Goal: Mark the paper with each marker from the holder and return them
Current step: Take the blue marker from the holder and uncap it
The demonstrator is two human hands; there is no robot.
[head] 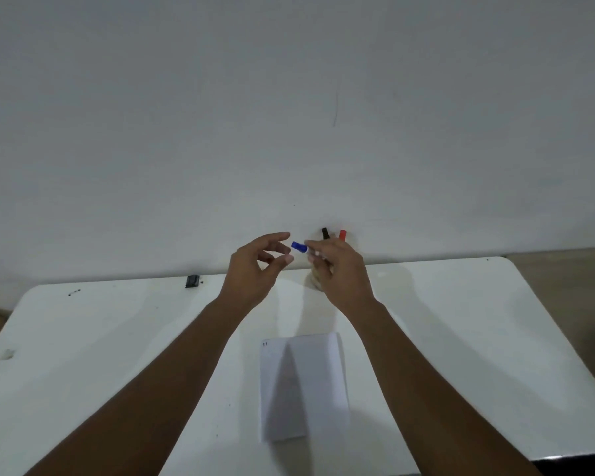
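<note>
My right hand (337, 269) is raised above the far edge of the table and grips a marker with a blue cap (299, 247), the cap pointing left. My left hand (258, 266) hovers just left of that cap with fingers spread, touching nothing. Behind my right hand stand a black marker (325, 233) and a red marker (343, 235); the holder (315, 281) below them is mostly hidden by the hand. A white sheet of paper (303, 386) lies on the table near me, with small dark marks at its top left corner.
The white table (117, 338) stands against a plain white wall. A small black object (192, 281) lies at the table's far edge on the left. A few dark specks dot the tabletop.
</note>
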